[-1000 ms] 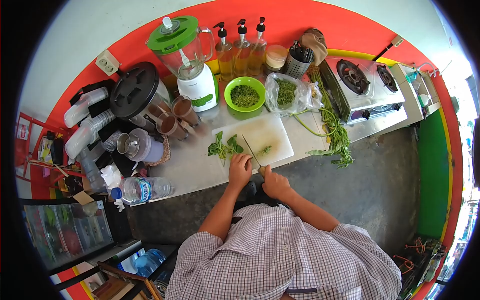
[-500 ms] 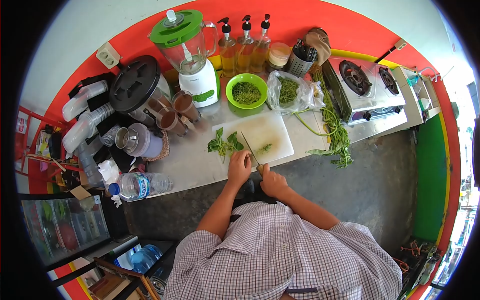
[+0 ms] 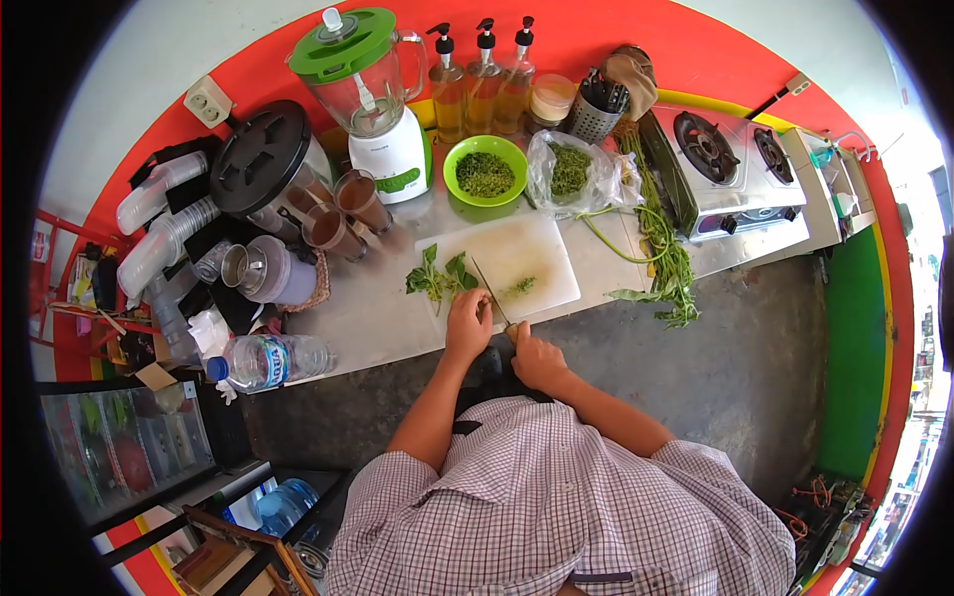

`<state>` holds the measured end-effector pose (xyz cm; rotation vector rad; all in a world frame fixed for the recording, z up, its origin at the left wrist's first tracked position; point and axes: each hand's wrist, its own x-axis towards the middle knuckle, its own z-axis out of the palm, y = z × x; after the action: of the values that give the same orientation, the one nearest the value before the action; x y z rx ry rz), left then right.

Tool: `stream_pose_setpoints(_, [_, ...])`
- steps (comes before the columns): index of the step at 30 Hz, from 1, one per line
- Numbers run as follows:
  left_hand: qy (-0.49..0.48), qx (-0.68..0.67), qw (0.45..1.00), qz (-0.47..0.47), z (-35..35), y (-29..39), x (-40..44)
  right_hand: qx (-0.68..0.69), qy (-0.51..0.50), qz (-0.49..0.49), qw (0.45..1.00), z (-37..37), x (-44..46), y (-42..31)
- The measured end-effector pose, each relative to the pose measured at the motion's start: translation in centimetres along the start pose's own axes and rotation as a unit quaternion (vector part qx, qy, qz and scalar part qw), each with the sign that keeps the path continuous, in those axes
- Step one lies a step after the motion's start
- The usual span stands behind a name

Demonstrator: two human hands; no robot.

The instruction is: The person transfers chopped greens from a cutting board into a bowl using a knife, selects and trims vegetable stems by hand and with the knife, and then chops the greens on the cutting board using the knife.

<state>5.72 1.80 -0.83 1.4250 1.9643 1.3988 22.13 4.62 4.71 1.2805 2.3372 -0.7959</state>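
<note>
My right hand [image 3: 540,360] is wrapped round the wooden handle of a knife [image 3: 490,285], its blade pointing away from me over the white cutting board [image 3: 545,248]. On the blade's left side, my left hand [image 3: 469,323] is closed, fingers curled, on the near end of a bunch of leafy greens [image 3: 433,279]. The leaves spread over the board's left edge. A small heap of chopped greens [image 3: 521,286] lies to the right of the blade. Beyond the board stands a green bowl [image 3: 486,201] holding chopped greens, beside a clear plastic bag [image 3: 569,175] with more greens.
Long leafy stalks [image 3: 664,263] hang over the counter's front edge, near a gas stove [image 3: 730,184]. A blender [image 3: 385,149], pump bottles [image 3: 484,89] and a utensil holder [image 3: 594,111] line the back. On the left are brown cups [image 3: 336,233] and a water bottle [image 3: 268,362].
The view has shifted slightly, so the counter items sit a little higher and further left. Both hands keep nearly the same places by the board, the knife still in my right hand.
</note>
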Motion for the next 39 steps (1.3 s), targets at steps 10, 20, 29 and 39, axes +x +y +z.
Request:
stream_pose_setpoints(10, [0.016, -0.018, 1.0, -0.011, 0.3, -0.2, 0.0, 0.023, -0.007, -0.001, 1.0, 0.2, 0.3, 0.7])
stream_pose_setpoints(20, [0.018, -0.011, 0.999, -0.031, 0.5, -0.6, 0.0, 0.023, 0.006, -0.005, 1.0, 0.5, 0.4, 1.0])
stream_pose_setpoints(29, [0.059, 0.014, 0.998, 0.013, 1.3, -0.8, -0.7, 0.04, 0.015, -0.006, 0.999, 0.4, 0.1, 0.9])
stream_pose_setpoints(39, [0.057, 0.051, 0.997, -0.01, 1.6, -0.4, -1.8, 0.041, 0.03, -0.014, 0.999, 0.6, 0.2, 0.9])
